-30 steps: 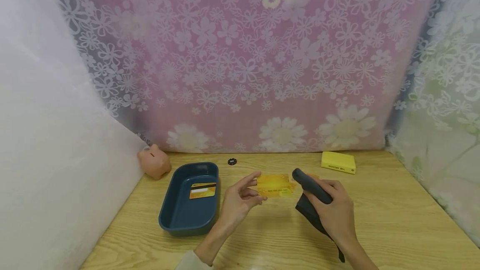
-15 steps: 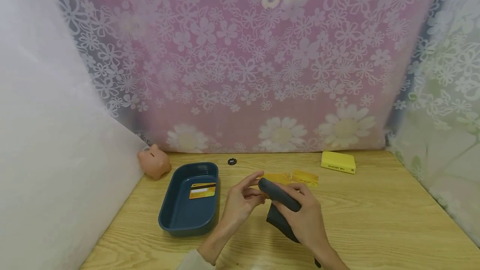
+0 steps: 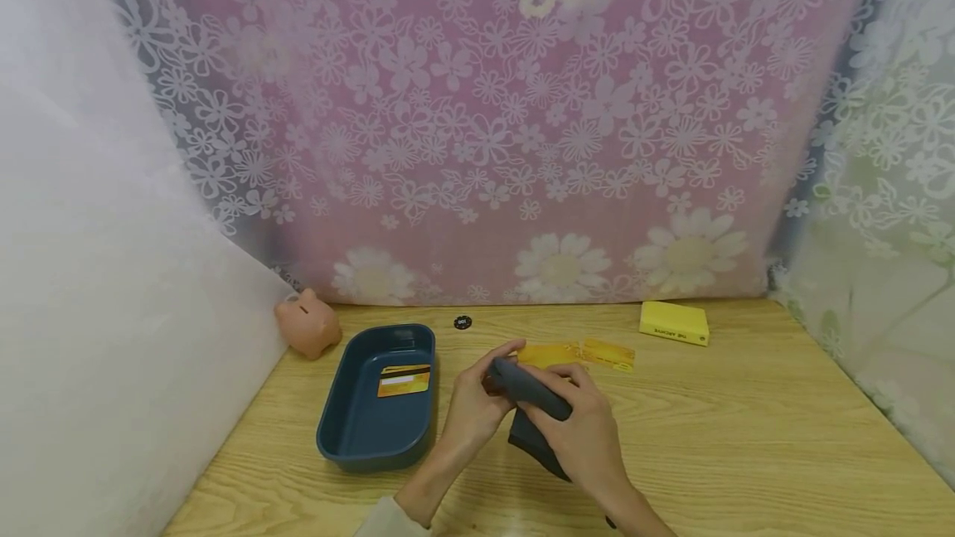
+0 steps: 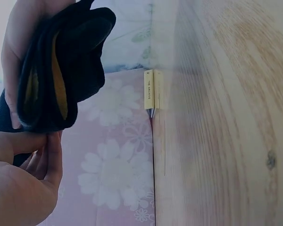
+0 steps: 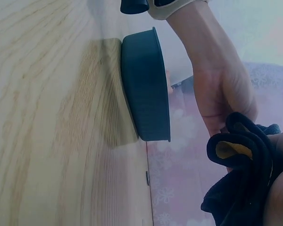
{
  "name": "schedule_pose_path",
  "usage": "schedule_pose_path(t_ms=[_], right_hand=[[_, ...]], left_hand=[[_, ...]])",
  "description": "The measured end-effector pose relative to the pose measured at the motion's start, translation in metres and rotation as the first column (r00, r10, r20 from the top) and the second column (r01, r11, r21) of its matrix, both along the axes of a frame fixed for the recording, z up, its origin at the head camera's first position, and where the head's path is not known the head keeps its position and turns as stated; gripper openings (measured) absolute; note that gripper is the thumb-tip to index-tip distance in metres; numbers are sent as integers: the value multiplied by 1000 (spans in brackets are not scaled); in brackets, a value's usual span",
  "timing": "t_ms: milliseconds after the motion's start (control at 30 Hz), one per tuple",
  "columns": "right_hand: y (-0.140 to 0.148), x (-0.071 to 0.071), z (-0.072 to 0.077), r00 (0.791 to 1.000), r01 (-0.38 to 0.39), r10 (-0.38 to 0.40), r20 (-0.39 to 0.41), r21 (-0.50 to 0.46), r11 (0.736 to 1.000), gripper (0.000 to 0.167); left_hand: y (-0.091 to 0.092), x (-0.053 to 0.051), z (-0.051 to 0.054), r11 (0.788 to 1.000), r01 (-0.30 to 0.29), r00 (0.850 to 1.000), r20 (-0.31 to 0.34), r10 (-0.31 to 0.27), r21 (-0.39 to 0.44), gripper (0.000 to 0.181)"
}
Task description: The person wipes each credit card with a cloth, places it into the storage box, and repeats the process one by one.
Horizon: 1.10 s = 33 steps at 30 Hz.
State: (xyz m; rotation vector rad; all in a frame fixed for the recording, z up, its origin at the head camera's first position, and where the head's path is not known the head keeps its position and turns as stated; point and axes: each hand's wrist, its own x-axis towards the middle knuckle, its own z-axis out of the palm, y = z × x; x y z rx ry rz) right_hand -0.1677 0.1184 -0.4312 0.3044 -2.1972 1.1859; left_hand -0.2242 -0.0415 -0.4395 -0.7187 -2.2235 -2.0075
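Observation:
My right hand (image 3: pixel 585 429) grips a folded dark cloth (image 3: pixel 533 392) above the table, its upper end against the fingers of my left hand (image 3: pixel 477 400). The left hand pinches a yellow bank card, which the cloth hides in the head view. Yellow shows within the cloth folds (image 4: pixel 59 82) in the left wrist view; how far the card lies inside is unclear. Past the hands, a yellow card (image 3: pixel 550 352) is partly covered, and another yellow card (image 3: pixel 609 354) lies beside it. In the right wrist view the cloth (image 5: pixel 236 193) bunches between both hands.
A deep blue tray (image 3: pixel 373 429) left of the hands has striped yellow bank cards (image 3: pixel 404 381) in it. Behind stand a piggy bank (image 3: pixel 307 324), a black poker chip (image 3: pixel 462 322) and a yellow book (image 3: pixel 674 323). A flowered curtain (image 3: pixel 477 147) closes off the table's rear.
My right hand has brought the cloth leftward, from apart from the card to over it at the left fingers. The left hand has hardly moved. The cards on the table now show more.

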Motion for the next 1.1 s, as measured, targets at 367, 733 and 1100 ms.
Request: schedule_pose_path(t_ms=[367,733,1100], right_hand=[[19,-6,-4,999,42,-42,-5,8,999,50],[45,-11,-6,993,116,-116,-14,-5,993,51],[69,-16,-2,975,220,-218,39,-88,971,45]], left_hand=[[1,2,0,996,33,997,60,-38,88,58],[-1,3,1,997,-13,996,88,7,74,60],[-1,3,4,989,-50,985,172,26,139,58]])
